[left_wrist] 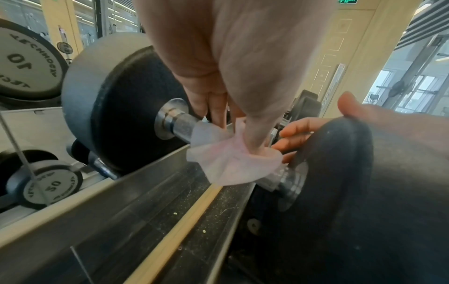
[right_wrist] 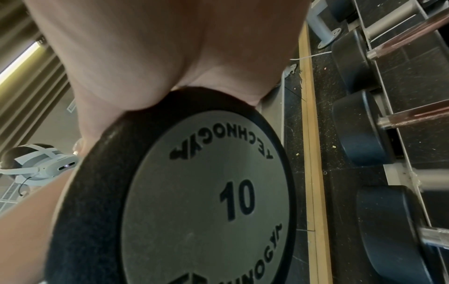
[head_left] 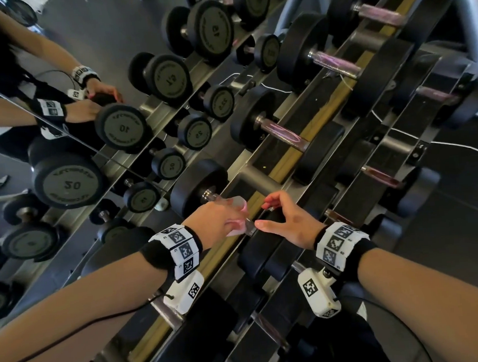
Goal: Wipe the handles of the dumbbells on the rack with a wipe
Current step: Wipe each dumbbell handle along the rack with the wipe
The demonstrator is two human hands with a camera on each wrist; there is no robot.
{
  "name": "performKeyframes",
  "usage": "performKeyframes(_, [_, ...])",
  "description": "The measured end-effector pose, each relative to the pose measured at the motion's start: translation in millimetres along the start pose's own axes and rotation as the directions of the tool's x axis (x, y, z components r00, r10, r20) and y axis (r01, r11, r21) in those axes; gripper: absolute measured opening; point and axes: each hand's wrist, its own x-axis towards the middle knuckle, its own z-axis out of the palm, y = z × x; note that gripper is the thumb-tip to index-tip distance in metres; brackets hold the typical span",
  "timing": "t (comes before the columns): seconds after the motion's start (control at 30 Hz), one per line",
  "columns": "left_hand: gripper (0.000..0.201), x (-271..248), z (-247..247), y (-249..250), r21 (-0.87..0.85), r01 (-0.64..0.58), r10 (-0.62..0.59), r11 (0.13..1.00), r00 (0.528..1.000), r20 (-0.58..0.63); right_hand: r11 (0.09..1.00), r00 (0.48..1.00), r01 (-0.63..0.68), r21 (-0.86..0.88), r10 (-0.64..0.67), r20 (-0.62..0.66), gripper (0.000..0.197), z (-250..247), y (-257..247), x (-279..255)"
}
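On the rack's top tier lies a black 10 kg dumbbell, its far head (head_left: 197, 187) toward the mirror. My left hand (head_left: 218, 221) grips a pale pink wipe (head_left: 238, 204) wrapped round its steel handle (left_wrist: 181, 125). The wipe (left_wrist: 230, 161) bunches under my left hand (left_wrist: 243, 76) near the handle's near end. My right hand (head_left: 286, 220) lies over the near head (left_wrist: 340, 163), its fingers (left_wrist: 298, 128) curved down the inner side. In the right wrist view the right hand's palm (right_wrist: 170, 57) rests on top of that head (right_wrist: 206, 192), marked 10.
More dumbbells (head_left: 282, 133) with shiny handles lie further along the tier, and others (head_left: 380, 176) sit on the lower tier at right. A mirror (head_left: 122, 126) behind the rack reflects the weights and my arms. A wooden strip (left_wrist: 179, 226) runs under the handles.
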Motion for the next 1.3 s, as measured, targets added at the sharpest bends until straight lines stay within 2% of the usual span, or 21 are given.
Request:
performKeyframes(0.1, [0.033,4,-6,-9,-0.077,0.082,-0.084,0.994,0.996,-0.023,1.000,1.000,0.012,0.005,-0.012,-0.028,0.077,1,0,-3])
performKeyframes(0.2, [0.040,11,-14,-13,-0.006,0.210,-0.210,0.978,0.976,-0.055,1.000,1.000,0.006,0.008,-0.006,-0.025,0.076,0,0,-5])
performKeyframes(0.27, [0.043,9,-13,-4,0.062,0.172,-0.169,0.983,0.985,-0.044,1.000,1.000,0.012,0.009,-0.012,-0.019,0.075,-1,-2,-5])
performKeyframes(0.33, [0.035,3,-6,11,0.139,0.035,-0.036,0.990,0.999,0.002,1.000,1.000,0.014,0.009,-0.014,-0.017,0.074,0,-2,-5])
performKeyframes(0.37, [0.028,1,-2,18,0.131,-0.034,0.032,0.991,0.999,0.017,1.000,1.000,0.014,0.010,-0.014,-0.019,0.073,0,-1,-5])
performKeyframes(0.43, [0.022,-3,-1,31,0.009,-0.078,0.078,0.997,0.997,0.026,1.000,1.000,0.014,0.020,-0.013,-0.024,0.069,0,-1,-5])
performKeyframes(0.5, [0.018,-1,-7,33,-0.077,-0.057,0.060,0.995,0.998,0.037,0.999,1.000,0.013,0.031,-0.012,-0.023,0.067,0,-1,-5])
performKeyframes(0.53, [0.019,1,-8,28,-0.091,-0.030,0.030,0.995,1.000,0.001,0.999,1.000,0.012,0.033,-0.011,-0.019,0.069,0,-2,-5])
performKeyframes(0.6, [0.028,6,-14,12,-0.047,0.073,-0.075,0.996,0.996,-0.039,1.000,1.000,0.006,0.029,-0.005,-0.011,0.074,-1,-3,-6])
performKeyframes(0.67, [0.030,11,-17,-2,-0.020,0.152,-0.152,0.988,0.988,-0.014,1.000,1.000,-0.002,0.031,0.003,-0.004,0.073,-1,-3,-6])
performKeyframes(0.7, [0.030,13,-14,-7,0.019,0.132,-0.132,0.991,0.991,-0.008,1.000,1.000,-0.003,0.031,0.003,0.000,0.071,-2,-3,-6])
performKeyframes(0.8, [0.025,11,0,-4,0.025,0.012,-0.009,1.000,0.996,-0.093,0.999,1.000,0.000,0.044,0.000,0.006,0.071,-2,-4,-6])
performKeyframes(0.87, [0.021,7,12,5,-0.016,-0.087,0.085,0.996,0.992,-0.096,0.998,1.000,0.007,0.057,-0.006,-0.009,0.073,-1,-5,-7])
performKeyframes(0.93, [0.023,7,21,6,0.019,-0.143,0.144,0.990,0.984,-0.100,0.998,0.999,0.008,0.069,-0.005,-0.036,0.075,0,-6,-8])
performKeyframes(1.0, [0.027,13,18,-7,0.124,-0.126,0.136,0.984,0.988,-0.071,0.998,0.996,-0.001,0.058,0.006,-0.084,0.077,2,-4,-10])
performKeyframes(1.1, [0.047,21,12,-26,0.247,-0.008,0.002,0.969,1.000,0.027,0.997,0.984,-0.054,0.046,0.061,-0.168,0.079,8,0,-16])
performKeyframes(1.17, [0.046,25,14,-29,0.292,0.028,-0.037,0.956,0.999,0.024,0.996,0.978,-0.058,0.064,0.069,-0.198,0.078,12,3,-16])
performKeyframes(1.23, [0.043,23,21,-26,0.269,0.040,-0.036,0.962,0.999,-0.019,0.996,0.978,-0.054,0.064,0.066,-0.197,0.077,13,5,-14])
performKeyframes(1.3, [0.041,20,27,-25,0.221,0.001,0.007,0.975,0.999,-0.037,0.997,0.980,-0.062,0.043,0.069,-0.185,0.077,12,7,-13])
